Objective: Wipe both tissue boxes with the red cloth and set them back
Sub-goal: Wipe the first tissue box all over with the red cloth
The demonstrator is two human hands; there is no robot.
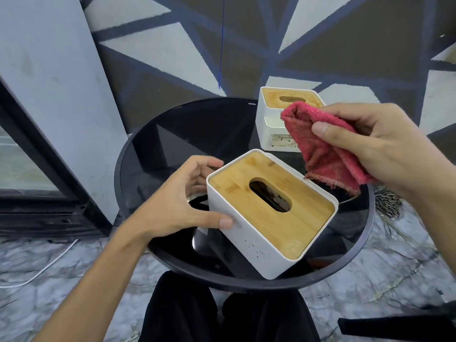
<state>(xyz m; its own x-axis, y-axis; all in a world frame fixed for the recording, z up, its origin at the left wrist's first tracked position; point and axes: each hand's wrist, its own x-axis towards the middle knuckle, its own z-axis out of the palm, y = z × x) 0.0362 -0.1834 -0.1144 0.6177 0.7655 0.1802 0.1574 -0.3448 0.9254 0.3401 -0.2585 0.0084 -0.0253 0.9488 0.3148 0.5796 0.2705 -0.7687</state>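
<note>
Over the black surface (148,149) the left hand (177,203) grips the tilted near tissue box (254,245); the far tissue box (270,129) stands behind. The right hand (370,149) pinches the red cloth (328,154) above, seemingly about to wipe: next, press it onto the lid (306,218).

Tilted box (306,218), upright box (269,124), red cloth (325,154)

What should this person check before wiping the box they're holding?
1. Grip: the left hand holds the near tissue box: ok.
2. Tool: the right hand holds the red cloth: ok.
3. Cloth over the wooden lid: not ok, it hangs beside the far corner.
4. Box resting on the table: cannot tell; it is tilted.
5. Clearance: the far tissue box stands apart at the back: ok.
</note>
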